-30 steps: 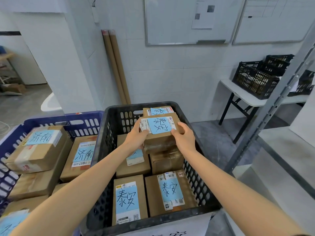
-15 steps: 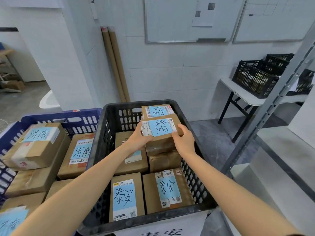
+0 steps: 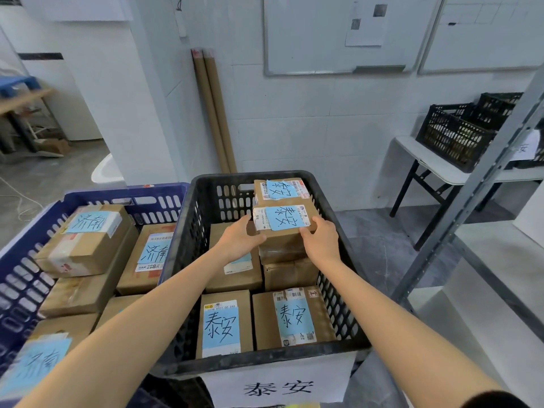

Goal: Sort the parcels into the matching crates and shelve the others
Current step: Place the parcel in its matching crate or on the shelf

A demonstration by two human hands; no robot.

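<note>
A small cardboard parcel (image 3: pixel 282 219) with a blue handwritten label sits on top of other boxes inside the black crate (image 3: pixel 265 362). My left hand (image 3: pixel 240 240) grips its left side and my right hand (image 3: pixel 319 240) grips its right side. Another labelled parcel (image 3: pixel 281 189) lies just behind it against the crate's far wall. Two more parcels (image 3: pixel 223 325) with the same blue labels lie flat at the crate's near end. The crate carries a white paper sign (image 3: pixel 278 387) on its front.
A blue crate (image 3: pixel 20 290) on the left holds several parcels with a different blue label. Cardboard tubes (image 3: pixel 213 113) lean in the wall corner. Empty black crates (image 3: pixel 459 134) stand on a white folding table at right. A grey metal shelf post (image 3: pixel 471 189) rises at right.
Both hands and the parcel have stayed on the stack; the parcel has settled slightly lower and farther back. The camera has shifted a little.
</note>
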